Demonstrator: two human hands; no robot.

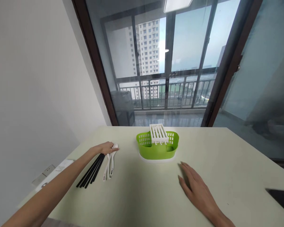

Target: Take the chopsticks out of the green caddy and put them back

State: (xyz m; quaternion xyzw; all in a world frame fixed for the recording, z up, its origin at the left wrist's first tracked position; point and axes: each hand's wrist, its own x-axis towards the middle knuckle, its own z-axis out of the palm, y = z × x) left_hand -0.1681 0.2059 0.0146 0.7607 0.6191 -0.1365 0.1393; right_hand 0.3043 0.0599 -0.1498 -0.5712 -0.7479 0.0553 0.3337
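Observation:
On the left of the table, my left hand point(106, 147) is closed over the far ends of several white spoons point(112, 164) and black chopsticks point(91, 171). A white spoon bowl shows between its thumb and forefinger, while the chopstick tips are hidden under the palm. My right hand point(196, 186) lies open on the table with fingers stretched out and holds nothing. Beyond it to the left stands a green cutlery basket point(157, 154) on a white base, with a white slotted piece point(159, 133) across its top.
The pale table point(142, 192) runs up to a dark-framed glass door point(104, 85). At the left, a white object with a printed label point(59, 171) lies by the wall near a socket point(48, 170). A dark pointed shape point(281, 198) enters at the right edge.

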